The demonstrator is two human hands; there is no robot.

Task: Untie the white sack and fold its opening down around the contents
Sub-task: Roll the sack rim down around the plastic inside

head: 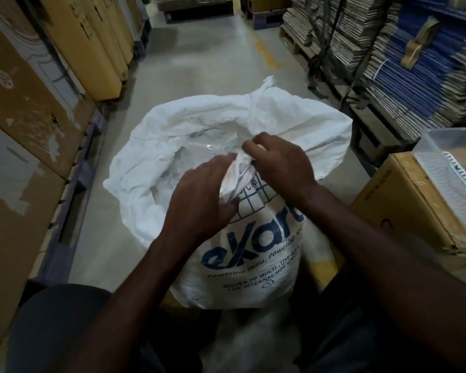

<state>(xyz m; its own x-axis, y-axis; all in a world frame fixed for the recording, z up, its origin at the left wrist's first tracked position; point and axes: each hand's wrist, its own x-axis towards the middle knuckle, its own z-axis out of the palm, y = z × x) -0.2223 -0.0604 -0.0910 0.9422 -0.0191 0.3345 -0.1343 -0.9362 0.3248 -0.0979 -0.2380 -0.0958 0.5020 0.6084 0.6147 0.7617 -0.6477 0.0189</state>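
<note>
A white woven sack (pixel 253 254) with blue lettering stands on the floor in front of me. Its mouth gapes open, and the far and left parts of the rim (pixel 172 125) are rolled outward. Clear plastic contents (pixel 199 154) show inside. My left hand (pixel 199 203) grips the near edge of the opening from above. My right hand (pixel 277 162) pinches the bunched fabric of the same edge right beside it. A gathered bit of white cloth stands up between the two hands.
Tall cardboard cartons (pixel 30 109) line the left side on pallets. Stacks of flattened cardboard (pixel 404 63) fill the right. A yellow box (pixel 414 203) with a clear plastic tub (pixel 452 157) on it sits close on the right. A concrete aisle (pixel 207 57) runs ahead.
</note>
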